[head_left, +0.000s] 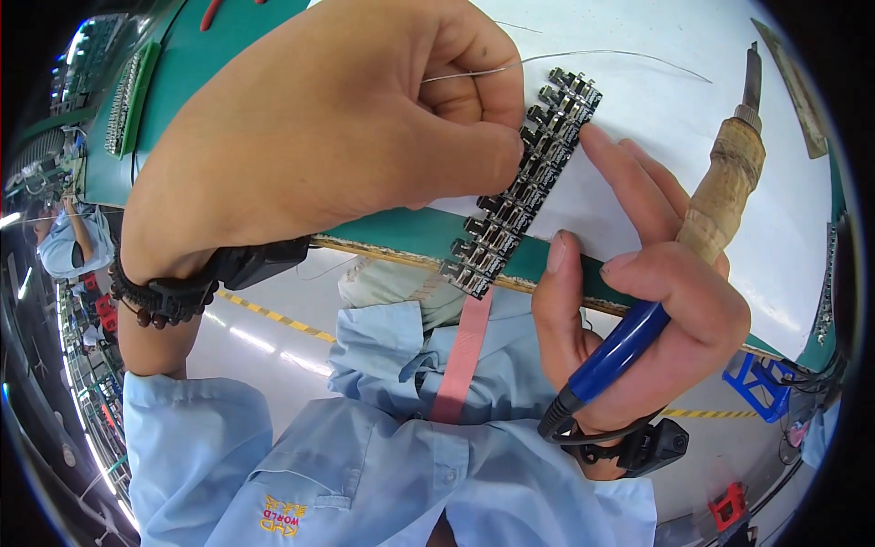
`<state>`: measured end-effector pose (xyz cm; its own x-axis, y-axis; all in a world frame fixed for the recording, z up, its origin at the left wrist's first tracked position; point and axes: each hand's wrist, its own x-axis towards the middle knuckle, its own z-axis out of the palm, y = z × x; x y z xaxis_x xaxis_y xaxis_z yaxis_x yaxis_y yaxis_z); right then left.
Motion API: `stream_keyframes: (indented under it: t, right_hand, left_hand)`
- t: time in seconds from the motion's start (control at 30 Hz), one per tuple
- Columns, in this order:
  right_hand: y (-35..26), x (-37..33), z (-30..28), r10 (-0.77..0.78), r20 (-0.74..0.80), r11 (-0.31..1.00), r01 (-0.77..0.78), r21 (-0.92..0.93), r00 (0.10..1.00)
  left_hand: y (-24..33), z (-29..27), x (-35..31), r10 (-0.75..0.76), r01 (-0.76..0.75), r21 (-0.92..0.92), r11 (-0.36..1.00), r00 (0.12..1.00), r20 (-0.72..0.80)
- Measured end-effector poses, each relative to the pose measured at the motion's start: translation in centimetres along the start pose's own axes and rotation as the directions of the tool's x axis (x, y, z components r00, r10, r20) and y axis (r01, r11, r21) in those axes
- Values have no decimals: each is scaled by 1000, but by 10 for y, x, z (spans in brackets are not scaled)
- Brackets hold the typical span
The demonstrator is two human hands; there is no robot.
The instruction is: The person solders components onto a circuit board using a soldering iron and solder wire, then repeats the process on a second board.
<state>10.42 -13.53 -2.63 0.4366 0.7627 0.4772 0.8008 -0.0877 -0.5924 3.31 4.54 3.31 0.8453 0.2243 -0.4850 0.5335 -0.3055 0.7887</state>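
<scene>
A long black circuit board strip [533, 178], lined with small metal parts, is tilted over the table's near edge. My left hand [328, 128] is closed at the strip's left side, thumb and finger pinching that edge. Thin solder wire [602, 52] runs out of the same curled fingers and arches right above the strip's far end. My right hand [679, 301] wraps a soldering iron [725, 182] with a blue and tan handle; its dark tip points up and away from the strip. Two right fingertips lie close beside the strip's right edge; contact is unclear.
White sheeting [656, 109] covers much of the green table [205, 73]. Another board strip [128, 100] lies far left, near a red-handled tool [210, 14]. A flat metal strip [793, 87] lies far right. Beyond the edge are a blue stool [761, 387] and a person [77, 242].
</scene>
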Motion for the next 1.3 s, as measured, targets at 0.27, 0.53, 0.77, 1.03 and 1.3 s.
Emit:
stream_keyframes:
  t: [0.27,0.53,0.77,1.03,1.3]
  right_hand:
    - [1,-2,2,22,-15,999,-22,36,1000]
    - [7,-1,-5,-34,6,990,33,136,999]
    - [-9,-8,1,10,20,986,-13,166,1000]
    - [-8,10,-11,47,32,997,-49,55,998]
    - [-12,21,-15,22,-176,922,48,384,984]
  left_hand:
    - [-2,5,-12,12,-14,-22,1000,994,-108]
    - [-7,10,-28,166,-185,-36,982,939,-300]
    - [-22,4,-38,218,-271,-53,961,863,-456]
    - [-28,21,-40,188,-259,25,966,630,-754]
    - [-25,56,-31,544,-449,337,827,491,-681]
